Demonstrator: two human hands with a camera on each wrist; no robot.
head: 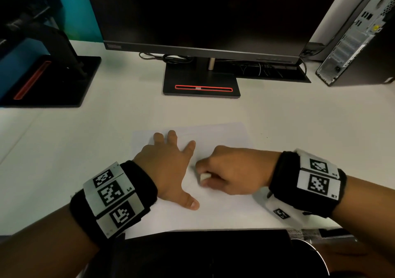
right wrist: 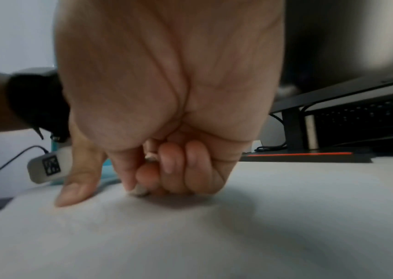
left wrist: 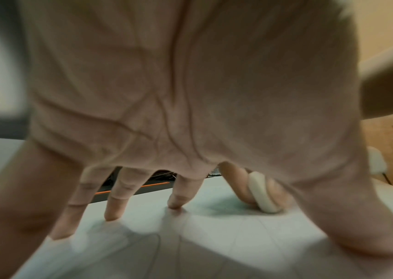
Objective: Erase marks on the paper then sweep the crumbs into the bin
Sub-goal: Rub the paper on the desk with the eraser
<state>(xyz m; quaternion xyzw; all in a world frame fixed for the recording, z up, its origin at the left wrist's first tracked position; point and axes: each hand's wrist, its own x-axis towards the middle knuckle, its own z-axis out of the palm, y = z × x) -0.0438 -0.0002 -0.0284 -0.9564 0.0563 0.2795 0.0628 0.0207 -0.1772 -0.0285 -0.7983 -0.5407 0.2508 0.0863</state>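
At the bottom of the head view I had both wrists in frame, each wrapped in a black band with square coded tags, and below them a dark shape I could not identify. Just above, in the lower middle of the frame, my left hand [head: 168,166] lay flat on the paper [head: 226,211], fingers straight and spread, thumb splayed toward the bottom edge, pinning the sheet. Just to its right, my right hand [head: 230,170] was curled into a fist, pinching the white eraser [head: 204,176] between thumb and fingers, with the eraser's end down on the sheet. The left wrist view showed that same eraser [left wrist: 263,194] standing on edge against the paper, right of centre.

I judged the task to be in its first half: erasing was under way. I could make out no clear pencil marks on the sheet, so I could not tell how many remained. A few dark specks sat on the table right of the paper's far corner, possibly crumbs; too small to be sure. Sweeping had not begun, and no bin showed in any view.

The paper rested on a plain white table [head: 85,132], its near edge close to the table's edge. Farther up, a black monitor [head: 203,10] on a stand with a red-trimmed slot filled the top centre, cables bunched behind it. A second dark stand sat at upper left, and a computer tower [head: 359,42] stood at upper right against a pale wall.
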